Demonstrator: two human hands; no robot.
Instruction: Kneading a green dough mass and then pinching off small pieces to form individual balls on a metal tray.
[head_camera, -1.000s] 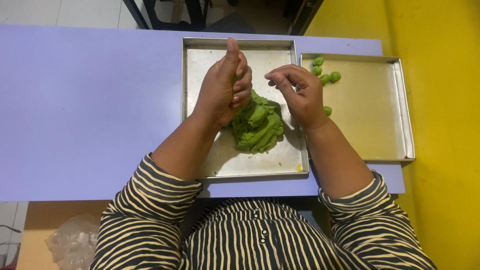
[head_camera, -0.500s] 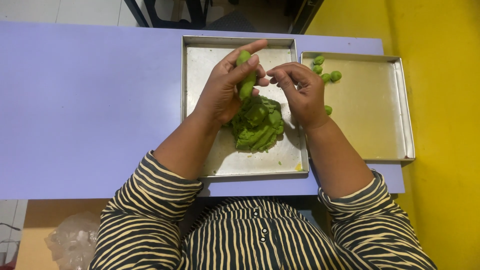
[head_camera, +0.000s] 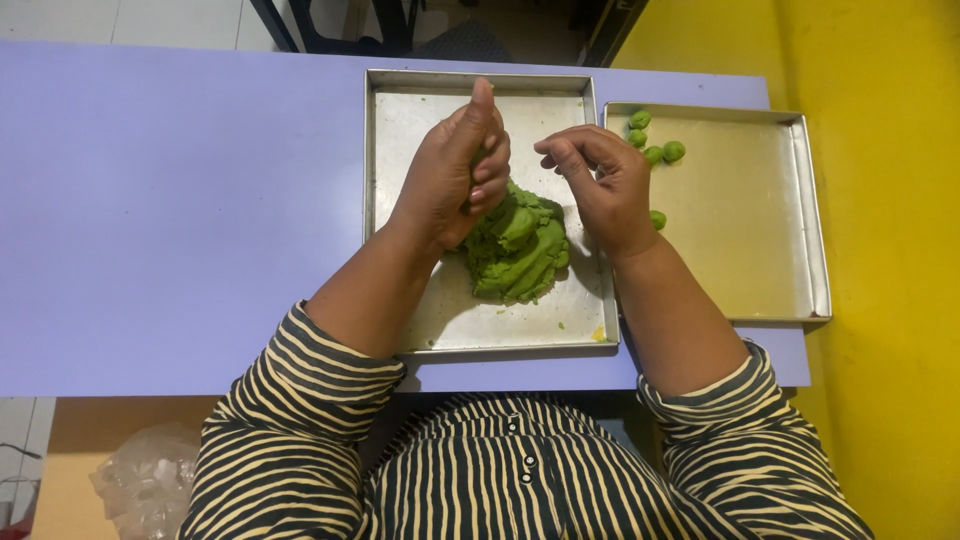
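A mound of green dough (head_camera: 522, 248) lies in the middle of a square metal tray (head_camera: 430, 310). My left hand (head_camera: 452, 178) hovers over the mound's upper left, fingers closed round a piece of green dough that barely shows. My right hand (head_camera: 598, 185) is just right of it above the tray's right rim. Its fingers are curled inward, hiding whatever is in them. The two hands are a little apart.
A second metal tray (head_camera: 760, 240) stands to the right with several small green dough balls (head_camera: 658, 150) near its far left corner. Both trays rest on a lilac table (head_camera: 170, 210). A yellow surface (head_camera: 890, 260) borders the right; a clear plastic bag (head_camera: 150, 480) lies below left.
My left hand has closed again over the dough roll that stuck out half a second ago. My right hand has drawn away from it to the right.
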